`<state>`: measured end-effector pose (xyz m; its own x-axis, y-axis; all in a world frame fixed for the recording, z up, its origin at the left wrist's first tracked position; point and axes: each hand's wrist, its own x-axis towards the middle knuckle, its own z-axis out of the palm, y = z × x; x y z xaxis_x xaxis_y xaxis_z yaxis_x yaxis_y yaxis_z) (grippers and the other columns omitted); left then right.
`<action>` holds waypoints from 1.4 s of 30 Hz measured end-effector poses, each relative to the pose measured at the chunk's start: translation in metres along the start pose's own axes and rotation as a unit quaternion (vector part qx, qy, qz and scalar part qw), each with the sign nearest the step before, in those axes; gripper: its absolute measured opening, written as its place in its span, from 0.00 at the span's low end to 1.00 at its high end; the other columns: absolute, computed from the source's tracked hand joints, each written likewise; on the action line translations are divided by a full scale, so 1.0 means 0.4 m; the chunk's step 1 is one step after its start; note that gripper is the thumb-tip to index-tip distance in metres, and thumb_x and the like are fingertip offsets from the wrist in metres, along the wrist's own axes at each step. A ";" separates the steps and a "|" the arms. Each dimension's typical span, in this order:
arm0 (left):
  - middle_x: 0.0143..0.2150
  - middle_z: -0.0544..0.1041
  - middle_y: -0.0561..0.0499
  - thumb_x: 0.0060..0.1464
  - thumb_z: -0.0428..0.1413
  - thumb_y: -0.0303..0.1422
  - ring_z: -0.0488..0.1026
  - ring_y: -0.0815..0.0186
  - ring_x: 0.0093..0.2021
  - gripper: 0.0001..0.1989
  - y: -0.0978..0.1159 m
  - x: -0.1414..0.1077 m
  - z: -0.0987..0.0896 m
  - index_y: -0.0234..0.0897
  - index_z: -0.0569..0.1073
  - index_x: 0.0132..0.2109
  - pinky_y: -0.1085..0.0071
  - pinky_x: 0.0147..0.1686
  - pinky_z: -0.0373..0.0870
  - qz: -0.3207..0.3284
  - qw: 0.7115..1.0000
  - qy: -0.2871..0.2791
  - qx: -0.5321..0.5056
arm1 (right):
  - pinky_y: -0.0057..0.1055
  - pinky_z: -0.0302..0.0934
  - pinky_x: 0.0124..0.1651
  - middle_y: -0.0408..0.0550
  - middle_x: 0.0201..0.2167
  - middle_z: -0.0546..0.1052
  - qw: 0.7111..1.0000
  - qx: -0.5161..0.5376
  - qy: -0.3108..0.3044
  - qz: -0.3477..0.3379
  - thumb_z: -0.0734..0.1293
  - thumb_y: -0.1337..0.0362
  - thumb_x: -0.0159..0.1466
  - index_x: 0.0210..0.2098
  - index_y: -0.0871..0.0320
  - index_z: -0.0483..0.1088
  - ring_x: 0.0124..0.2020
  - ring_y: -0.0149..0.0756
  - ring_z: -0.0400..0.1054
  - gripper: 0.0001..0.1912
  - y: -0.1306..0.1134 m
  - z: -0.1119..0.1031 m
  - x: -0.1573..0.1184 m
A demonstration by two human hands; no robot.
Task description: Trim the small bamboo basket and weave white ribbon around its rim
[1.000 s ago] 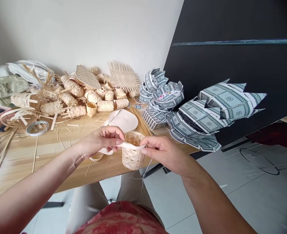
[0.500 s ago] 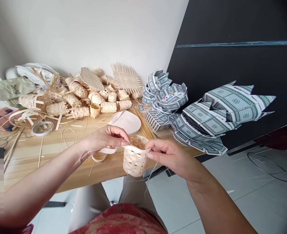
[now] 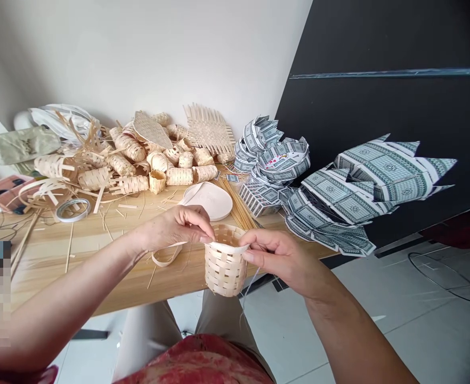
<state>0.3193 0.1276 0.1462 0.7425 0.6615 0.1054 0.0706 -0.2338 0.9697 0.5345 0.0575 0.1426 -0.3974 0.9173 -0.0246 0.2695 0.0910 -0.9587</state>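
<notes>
A small woven basket (image 3: 225,272) of pale strips hangs upright between my hands, just off the table's front edge. Along its near rim runs a pale flat band (image 3: 227,248). With thumb and fingers, my left hand (image 3: 185,226) pinches the band at the rim's left side. My right hand (image 3: 273,256) grips the rim and band on the right; a thin white thread (image 3: 246,298) dangles below it. Left of the basket, a loop of pale strip (image 3: 166,260) lies on the table, partly hidden by my left hand and forearm.
Behind the basket lies a flat pale coil (image 3: 209,201) beside thin sticks (image 3: 238,205). Many small woven baskets (image 3: 129,145) heap against the wall. A tape roll (image 3: 73,210) rests at left. Folded playing-card structures (image 3: 347,186) stand at right on the wooden table (image 3: 111,288).
The basket has shifted slightly right and down in view. My left hand has moved a little right along the rim, while the right hand keeps its hold.
</notes>
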 end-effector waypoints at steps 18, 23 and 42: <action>0.17 0.67 0.61 0.44 0.50 0.20 0.63 0.78 0.14 0.11 0.030 -0.009 0.007 0.35 0.71 0.35 0.84 0.15 0.58 -0.087 0.993 -0.066 0.040 | 0.25 0.48 0.28 0.39 0.22 0.62 0.997 0.028 0.041 -0.059 0.63 0.62 0.58 0.27 0.60 0.65 0.24 0.27 0.54 0.07 0.039 0.018 0.012; 0.13 0.65 0.62 0.47 0.49 0.22 0.62 0.77 0.12 0.08 0.043 -0.009 0.023 0.36 0.68 0.34 0.85 0.13 0.57 -0.126 0.989 -0.070 0.043 | 0.25 0.48 0.28 0.39 0.21 0.62 0.997 0.038 0.047 -0.057 0.63 0.62 0.58 0.28 0.60 0.66 0.24 0.27 0.54 0.07 0.051 0.027 0.011; 0.13 0.64 0.61 0.48 0.58 0.42 0.59 0.78 0.11 0.16 0.001 -0.029 0.073 0.35 0.64 0.28 0.85 0.08 0.54 -0.059 0.992 0.073 -0.079 | 0.26 0.47 0.28 0.39 0.21 0.62 0.992 0.071 0.079 -0.068 0.63 0.61 0.58 0.27 0.60 0.65 0.24 0.28 0.53 0.08 0.059 0.059 0.037</action>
<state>0.3303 0.0989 0.1390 0.6295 0.7770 0.0083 0.0380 -0.0415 0.9984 0.5145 0.0640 0.1131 -0.2765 0.9506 0.1408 0.0930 0.1722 -0.9807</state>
